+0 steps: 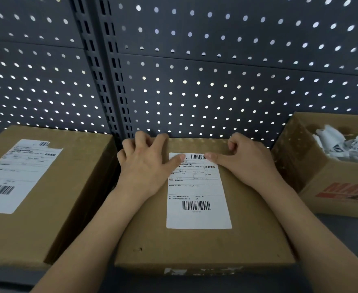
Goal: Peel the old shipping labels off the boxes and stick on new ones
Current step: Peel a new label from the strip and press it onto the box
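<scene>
Thumbs of left hand [146,166] and right hand [248,159] flat on label [197,195] — nothing grasped, scrap-filled box [326,182] right.

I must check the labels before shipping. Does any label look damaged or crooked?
Yes. The label on the left box has a torn notch in its top edge beside the barcode. The middle box's label lies flat and whole.

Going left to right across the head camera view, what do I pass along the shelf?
Left box with a torn-cornered label → left hand → middle box's label → right hand → open box of crumpled labels.
</scene>
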Motion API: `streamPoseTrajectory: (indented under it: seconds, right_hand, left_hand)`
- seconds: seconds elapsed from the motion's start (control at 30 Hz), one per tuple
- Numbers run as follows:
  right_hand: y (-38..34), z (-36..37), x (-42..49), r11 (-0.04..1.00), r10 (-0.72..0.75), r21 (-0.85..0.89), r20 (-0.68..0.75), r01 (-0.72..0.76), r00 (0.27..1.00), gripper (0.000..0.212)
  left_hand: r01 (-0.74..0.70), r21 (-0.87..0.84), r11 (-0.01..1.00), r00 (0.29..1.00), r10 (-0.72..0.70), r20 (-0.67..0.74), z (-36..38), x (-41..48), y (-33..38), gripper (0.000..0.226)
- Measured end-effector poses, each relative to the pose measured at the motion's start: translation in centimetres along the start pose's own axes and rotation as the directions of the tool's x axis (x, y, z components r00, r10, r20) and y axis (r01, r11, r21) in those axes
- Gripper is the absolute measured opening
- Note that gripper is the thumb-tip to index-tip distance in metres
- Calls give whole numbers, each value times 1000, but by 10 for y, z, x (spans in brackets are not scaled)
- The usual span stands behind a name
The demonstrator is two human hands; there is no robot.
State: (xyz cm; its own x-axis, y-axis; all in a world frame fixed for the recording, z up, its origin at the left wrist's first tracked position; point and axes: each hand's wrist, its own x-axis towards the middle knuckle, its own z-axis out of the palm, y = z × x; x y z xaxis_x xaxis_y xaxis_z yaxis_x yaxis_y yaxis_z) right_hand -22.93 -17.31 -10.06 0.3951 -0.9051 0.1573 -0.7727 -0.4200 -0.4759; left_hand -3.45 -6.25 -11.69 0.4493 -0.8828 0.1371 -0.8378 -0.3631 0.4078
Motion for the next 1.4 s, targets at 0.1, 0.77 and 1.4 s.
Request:
streamPoseTrajectory:
  seconds: [0.1,0.77,1.4]
  right_hand:
    - [1,2,3,1000,17,-12,-29,-17,999,52]
    - [-19,14,2,962,-81,-259,26,85,996,74]
    - [-8,16,4,991,-52,-127,-41,47,998,35]
  left_hand:
    - [-6,3,1000,1000,6,-11,1,2,-1,55]
    - [-82,171,982,997,79,23,4,18,16,75]
    - [-170,76,982,982,175,-64,9,19,3,32]
